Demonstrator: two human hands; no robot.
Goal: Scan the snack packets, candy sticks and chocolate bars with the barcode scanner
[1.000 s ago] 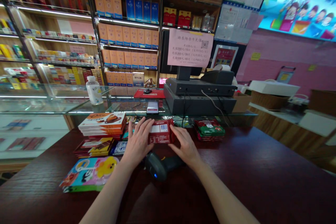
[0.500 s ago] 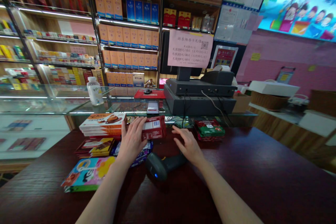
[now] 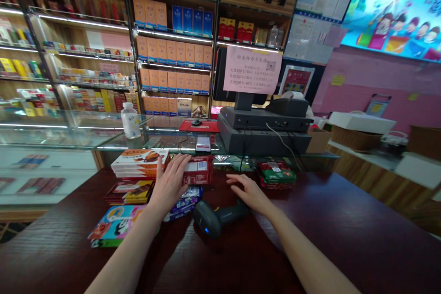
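My left hand (image 3: 169,183) lies over the left end of a dark red packet (image 3: 198,171) with a white barcode label, fingers stretched out. Whether it presses on the packet I cannot tell. Below that hand are blue-purple packets (image 3: 184,204), partly covered by it. My right hand (image 3: 248,193) hovers with fingers apart just beyond the handle of a black barcode scanner (image 3: 217,218), holding nothing. The scanner rests on the dark table with a blue light lit. To the right of that hand sits a small stack of green and red packets (image 3: 276,172).
Left of my left hand are stacked white-and-orange boxes (image 3: 138,163), yellow-brown chocolate packets (image 3: 132,191) and a colourful blue packet (image 3: 117,225). Behind the table stand a glass counter, a bottle (image 3: 131,121), a mouse (image 3: 196,122) and a cash register (image 3: 265,133) with a screen.
The view has tilted and shifted slightly, so the surroundings sit a little lower and to the right. Both hands stay outstretched near the same places; the red packet's left part remains under my left hand.
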